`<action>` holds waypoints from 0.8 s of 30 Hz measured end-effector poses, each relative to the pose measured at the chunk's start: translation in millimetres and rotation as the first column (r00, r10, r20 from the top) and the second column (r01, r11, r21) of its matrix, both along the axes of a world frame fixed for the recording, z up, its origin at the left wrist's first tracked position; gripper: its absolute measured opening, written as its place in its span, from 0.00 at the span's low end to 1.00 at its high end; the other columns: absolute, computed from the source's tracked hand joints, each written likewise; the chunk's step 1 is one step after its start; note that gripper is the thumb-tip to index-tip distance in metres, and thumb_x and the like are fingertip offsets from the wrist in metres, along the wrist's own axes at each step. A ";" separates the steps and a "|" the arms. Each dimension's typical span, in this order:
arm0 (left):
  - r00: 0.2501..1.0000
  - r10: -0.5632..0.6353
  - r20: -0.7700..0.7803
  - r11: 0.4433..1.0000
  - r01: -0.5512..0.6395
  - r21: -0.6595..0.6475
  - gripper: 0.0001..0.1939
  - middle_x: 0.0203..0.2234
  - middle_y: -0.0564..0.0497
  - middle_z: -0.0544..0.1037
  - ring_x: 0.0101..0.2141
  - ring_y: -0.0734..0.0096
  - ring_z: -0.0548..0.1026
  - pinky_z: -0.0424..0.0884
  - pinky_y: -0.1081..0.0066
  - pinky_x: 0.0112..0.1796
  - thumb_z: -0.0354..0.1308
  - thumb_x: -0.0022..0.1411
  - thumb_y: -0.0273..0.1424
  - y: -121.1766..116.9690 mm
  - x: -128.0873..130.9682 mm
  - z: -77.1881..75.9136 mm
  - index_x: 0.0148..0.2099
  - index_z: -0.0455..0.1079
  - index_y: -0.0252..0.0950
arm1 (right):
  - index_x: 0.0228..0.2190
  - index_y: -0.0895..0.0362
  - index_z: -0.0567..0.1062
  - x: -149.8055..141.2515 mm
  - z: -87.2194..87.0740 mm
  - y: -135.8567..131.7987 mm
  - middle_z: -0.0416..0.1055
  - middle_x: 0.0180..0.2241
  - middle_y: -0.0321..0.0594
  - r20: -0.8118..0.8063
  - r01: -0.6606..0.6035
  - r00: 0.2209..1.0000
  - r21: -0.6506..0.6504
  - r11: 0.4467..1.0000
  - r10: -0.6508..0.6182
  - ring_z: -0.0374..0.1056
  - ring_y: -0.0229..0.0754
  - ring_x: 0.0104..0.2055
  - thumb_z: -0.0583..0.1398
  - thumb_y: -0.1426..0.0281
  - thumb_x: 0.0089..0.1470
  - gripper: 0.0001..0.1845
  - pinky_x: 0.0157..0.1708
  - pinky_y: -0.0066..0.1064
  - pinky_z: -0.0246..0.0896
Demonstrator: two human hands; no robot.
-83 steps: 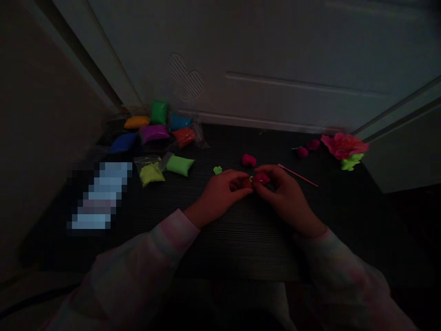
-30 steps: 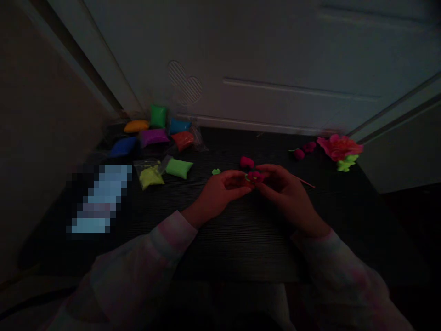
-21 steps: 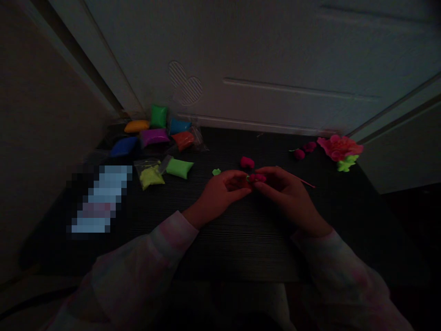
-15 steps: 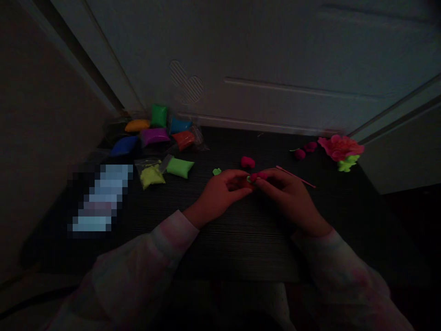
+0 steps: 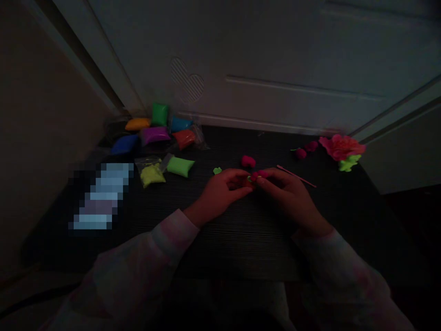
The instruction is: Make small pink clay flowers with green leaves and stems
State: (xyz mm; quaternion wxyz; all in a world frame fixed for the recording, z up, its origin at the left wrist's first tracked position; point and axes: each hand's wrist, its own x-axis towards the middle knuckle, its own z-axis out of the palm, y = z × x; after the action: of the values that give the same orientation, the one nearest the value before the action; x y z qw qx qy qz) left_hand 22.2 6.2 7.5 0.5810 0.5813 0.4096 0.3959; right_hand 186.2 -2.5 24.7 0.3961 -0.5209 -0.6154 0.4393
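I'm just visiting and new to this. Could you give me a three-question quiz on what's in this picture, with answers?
1. True or false: the pink stick lies nearer the right hand than the left hand.
2. Which packet lies just to the right of the yellow packet? a) purple packet b) light green packet c) blue packet
3. Fill in: both hands meet at a small piece, coloured magenta and ____.

Key: 1 true; 2 b; 3 green.

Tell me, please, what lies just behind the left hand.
Just behind the left hand lie a small green piece and, further right, a dark pink lump. Whatever the hand itself covers cannot be seen.
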 end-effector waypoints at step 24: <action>0.917 0.313 -0.248 0.691 -0.040 0.722 0.11 0.38 0.48 0.72 0.39 0.71 0.70 0.69 0.66 0.41 0.55 0.54 0.24 -4.3 -5.8 2.7 0.41 0.66 0.36 | 0.45 0.49 0.65 2.6 -1.7 -4.5 0.67 0.42 0.38 0.013 -0.064 0.998 0.174 0.983 0.063 0.65 0.40 0.43 0.63 0.68 0.43 0.25 0.45 0.37 0.61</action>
State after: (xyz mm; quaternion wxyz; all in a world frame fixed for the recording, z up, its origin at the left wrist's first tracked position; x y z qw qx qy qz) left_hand 16.5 2.0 10.2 0.1904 0.7765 0.3793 0.4658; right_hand 188.8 -7.0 23.0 0.4237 -0.4661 -0.6694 0.3940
